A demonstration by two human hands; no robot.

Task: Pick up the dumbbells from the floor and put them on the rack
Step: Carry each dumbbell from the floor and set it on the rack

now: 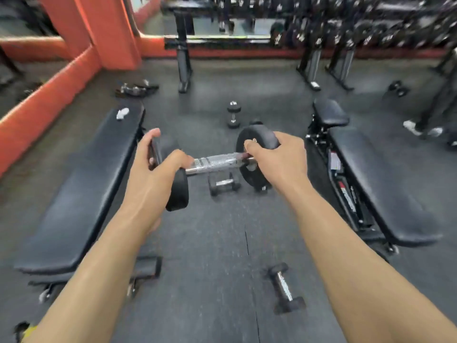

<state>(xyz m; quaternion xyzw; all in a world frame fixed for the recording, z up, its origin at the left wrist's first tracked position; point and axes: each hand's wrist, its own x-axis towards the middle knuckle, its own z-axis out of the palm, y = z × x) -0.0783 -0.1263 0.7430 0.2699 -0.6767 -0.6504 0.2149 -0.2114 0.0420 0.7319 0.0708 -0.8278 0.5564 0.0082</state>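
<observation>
The left hand (150,169) and right hand (274,157) each curl round a black rubber head of the chrome-handled dumbbell (217,162), likely sharing its weight, well short of the black rack (312,63).

Place: gym, free-weights area.
Floor: dark speckled rubber floor (217,243), seamed.
Seating: left padded bench (81,184), right padded bench (380,184).
Storage: rack (312,61) along far wall, loaded with black weights.
Loose: dumbbells (286,288) lying about.
Wall: mirror (247,27), orange surround.
</observation>
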